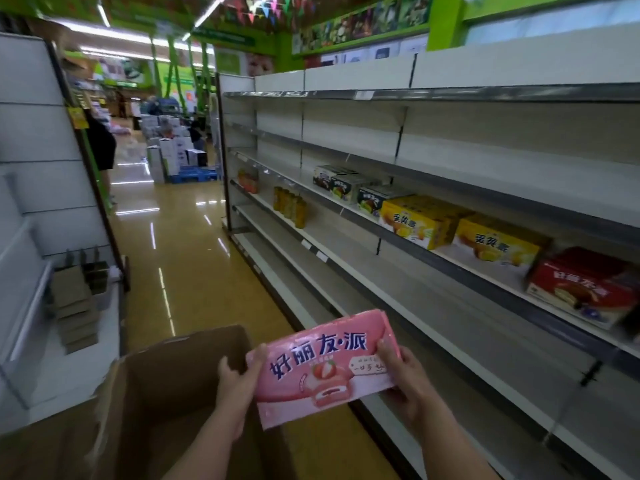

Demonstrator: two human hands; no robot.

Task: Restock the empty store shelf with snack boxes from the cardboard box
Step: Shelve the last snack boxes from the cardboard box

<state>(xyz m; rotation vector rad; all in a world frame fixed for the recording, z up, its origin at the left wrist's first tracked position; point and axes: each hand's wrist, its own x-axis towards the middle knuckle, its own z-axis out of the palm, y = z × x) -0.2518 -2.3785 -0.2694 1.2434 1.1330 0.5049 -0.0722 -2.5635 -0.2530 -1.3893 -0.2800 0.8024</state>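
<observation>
Store shelf (450,271), partly stocked, lies up and to the right of the open cardboard box (166,393). Pink snack box (322,365), long axis roughly left to right, is held above the carton: left hand (239,379) and right hand (405,382) grip opposite ends, the right nearer the shelf.
</observation>
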